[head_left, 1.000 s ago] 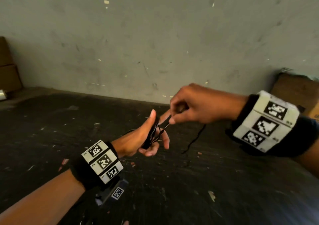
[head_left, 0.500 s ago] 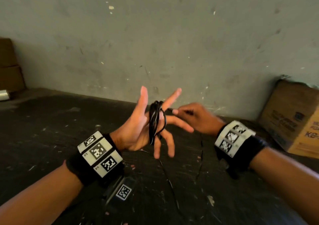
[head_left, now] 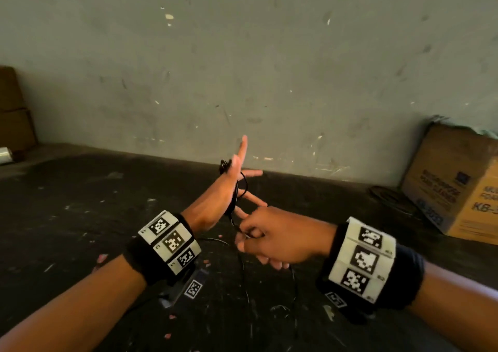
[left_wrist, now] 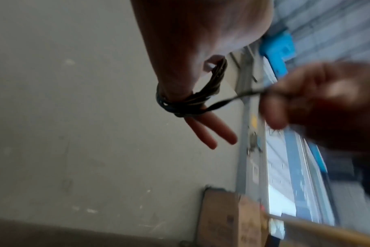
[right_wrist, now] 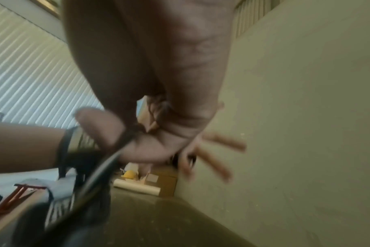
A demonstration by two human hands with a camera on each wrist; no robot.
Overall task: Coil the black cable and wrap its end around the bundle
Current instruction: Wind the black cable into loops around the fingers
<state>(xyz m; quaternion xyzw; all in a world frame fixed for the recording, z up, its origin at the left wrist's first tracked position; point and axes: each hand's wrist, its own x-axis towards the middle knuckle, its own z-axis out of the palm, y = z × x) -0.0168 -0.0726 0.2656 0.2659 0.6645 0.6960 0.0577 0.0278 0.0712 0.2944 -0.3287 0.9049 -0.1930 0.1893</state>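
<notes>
Several turns of black cable (left_wrist: 186, 102) already ring the spread left hand (head_left: 215, 203), fingers straight. The right hand (head_left: 280, 238), just near of it, pinches the strand; loose cable trails below, end-wrap not begun.

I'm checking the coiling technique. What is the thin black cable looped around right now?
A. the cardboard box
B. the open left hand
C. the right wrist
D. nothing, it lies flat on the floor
B: the thin black cable circles the left hand, fingers straight, while the right hand pinches its free strand.
</notes>
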